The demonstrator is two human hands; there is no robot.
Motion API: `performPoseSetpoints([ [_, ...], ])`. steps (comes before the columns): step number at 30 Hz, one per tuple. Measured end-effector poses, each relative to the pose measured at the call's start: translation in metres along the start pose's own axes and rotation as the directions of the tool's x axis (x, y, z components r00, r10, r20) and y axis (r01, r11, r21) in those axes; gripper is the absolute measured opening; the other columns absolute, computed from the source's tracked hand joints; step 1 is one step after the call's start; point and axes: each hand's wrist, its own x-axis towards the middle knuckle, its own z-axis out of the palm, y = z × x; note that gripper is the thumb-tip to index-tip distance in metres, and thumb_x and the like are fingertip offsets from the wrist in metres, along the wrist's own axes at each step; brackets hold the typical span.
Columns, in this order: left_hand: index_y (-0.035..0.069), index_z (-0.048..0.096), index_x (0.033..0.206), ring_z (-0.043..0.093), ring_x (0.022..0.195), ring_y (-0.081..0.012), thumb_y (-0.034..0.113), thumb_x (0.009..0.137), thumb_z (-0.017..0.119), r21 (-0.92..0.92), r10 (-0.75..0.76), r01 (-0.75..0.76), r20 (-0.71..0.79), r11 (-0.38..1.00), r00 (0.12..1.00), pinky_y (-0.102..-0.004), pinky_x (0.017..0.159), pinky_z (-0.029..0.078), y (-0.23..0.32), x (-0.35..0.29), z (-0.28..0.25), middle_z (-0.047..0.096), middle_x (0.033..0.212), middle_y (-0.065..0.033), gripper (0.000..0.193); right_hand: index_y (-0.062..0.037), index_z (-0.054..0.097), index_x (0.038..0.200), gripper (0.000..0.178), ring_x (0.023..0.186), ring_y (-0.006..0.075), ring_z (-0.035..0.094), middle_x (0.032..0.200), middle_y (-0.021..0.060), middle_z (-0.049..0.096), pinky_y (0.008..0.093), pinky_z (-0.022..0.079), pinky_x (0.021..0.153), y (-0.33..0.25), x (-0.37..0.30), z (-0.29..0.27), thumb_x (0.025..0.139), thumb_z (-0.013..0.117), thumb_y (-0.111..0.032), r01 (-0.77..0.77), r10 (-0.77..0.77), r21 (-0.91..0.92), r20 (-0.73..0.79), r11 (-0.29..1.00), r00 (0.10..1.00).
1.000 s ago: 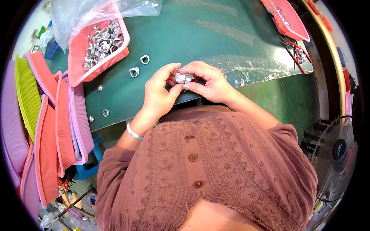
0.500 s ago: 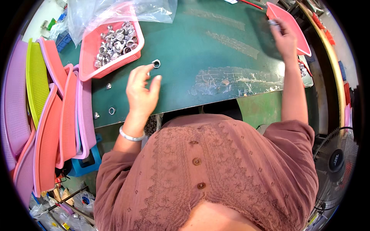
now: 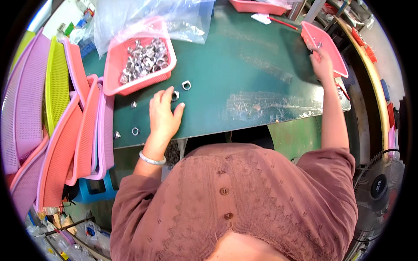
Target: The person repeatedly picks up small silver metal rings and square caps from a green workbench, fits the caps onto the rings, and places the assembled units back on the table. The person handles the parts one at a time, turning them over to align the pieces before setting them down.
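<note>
My left hand (image 3: 165,112) reaches over the green table with its fingers stretched out. A silver metal ring (image 3: 175,95) lies right at its fingertips, and a second ring (image 3: 186,85) lies just beyond. To its left is a pink basket (image 3: 112,80) heaped with shiny metal rings (image 3: 146,60). Three more small metal pieces, among them a ring (image 3: 135,131), lie by the near left edge. Over at the right, my right hand (image 3: 323,66) is at a pink tray (image 3: 335,54), fingers pinched by a small silver ring (image 3: 319,45). Its fingertips are partly hidden.
Purple, green and coral baskets (image 3: 58,87) stand stacked on edge at the left. A clear plastic bag (image 3: 152,21) overlaps the ring basket's far side. Another pink tray (image 3: 257,6) and a red pen-like stick (image 3: 283,23) are at the back. A fan (image 3: 379,187) stands at the right.
My right hand has moved down and nearer at the pink tray. A second ring now shows beyond my left fingertips. The whole view has shifted slightly.
</note>
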Motion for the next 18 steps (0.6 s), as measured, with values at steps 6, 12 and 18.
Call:
performPoseSetpoints([
  [6, 0.010, 0.050, 0.120, 0.042, 0.111, -0.0343, 0.015, 0.077, 0.062, 0.027, 0.185, -0.190, 0.140, 0.981, 0.973, -0.0431, 0.093, 0.035, 0.009, 0.021, 0.003, 0.044, 0.122, -0.0178, 0.045, -0.0067, 0.058, 0.103, 0.030, 0.111, 0.0330, 0.045, 0.115, 0.0168, 0.051, 0.0393, 0.037, 0.095, -0.088, -0.085, 0.029, 0.073, 0.062, -0.010, 0.236, -0.251, 0.157, 0.083, 0.959, 0.964],
  [12, 0.010, 0.052, 0.117, 0.042, 0.111, -0.0340, 0.016, 0.077, 0.060, 0.024, 0.222, -0.236, 0.263, 0.971, 0.939, -0.0447, 0.091, 0.036, -0.001, 0.022, 0.008, 0.044, 0.121, -0.0162, 0.041, -0.0018, 0.058, 0.099, 0.027, 0.108, 0.0340, 0.046, 0.112, 0.0187, 0.052, 0.0388, 0.038, 0.092, -0.118, -0.132, 0.046, 0.075, 0.063, -0.014, 0.225, -0.249, 0.233, 0.080, 0.946, 0.965],
  [18, 0.010, 0.052, 0.117, 0.042, 0.112, -0.0330, 0.015, 0.079, 0.059, 0.062, 0.367, -0.387, 0.203, 0.920, 0.908, -0.0447, 0.092, 0.036, 0.003, 0.022, 0.005, 0.044, 0.122, -0.0150, 0.039, 0.0002, 0.058, 0.096, 0.026, 0.104, 0.0337, 0.048, 0.106, 0.0174, 0.055, 0.0384, 0.040, 0.089, -0.118, -0.130, 0.054, 0.076, 0.062, -0.016, 0.249, -0.256, 0.255, -0.003, 0.934, 0.967],
])
